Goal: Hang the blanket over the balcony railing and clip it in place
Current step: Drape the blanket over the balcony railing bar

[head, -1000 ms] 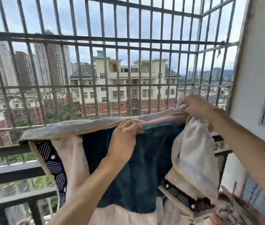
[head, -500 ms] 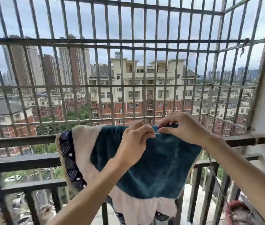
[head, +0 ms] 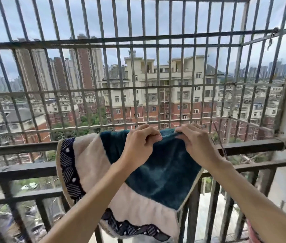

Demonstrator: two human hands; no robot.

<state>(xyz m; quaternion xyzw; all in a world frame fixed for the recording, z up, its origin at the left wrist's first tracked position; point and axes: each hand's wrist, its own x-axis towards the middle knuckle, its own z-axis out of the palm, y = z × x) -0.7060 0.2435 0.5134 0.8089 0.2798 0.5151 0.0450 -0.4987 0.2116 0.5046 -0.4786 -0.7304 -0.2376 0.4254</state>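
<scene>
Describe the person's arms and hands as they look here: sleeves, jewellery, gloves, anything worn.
Both forearms are bare up to the frame's edge, with no sleeves showing. The left hand and right hand wear no gloves. No rings, watch or bracelet show on the visible sides. Nails look short and unpainted where visible.

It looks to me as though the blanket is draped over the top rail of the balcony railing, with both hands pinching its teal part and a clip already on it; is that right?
Not quite: no clip shows on the blanket in the head view. The rest holds: it is draped over the top rail, and the left hand and right hand both pinch its teal part.
</scene>
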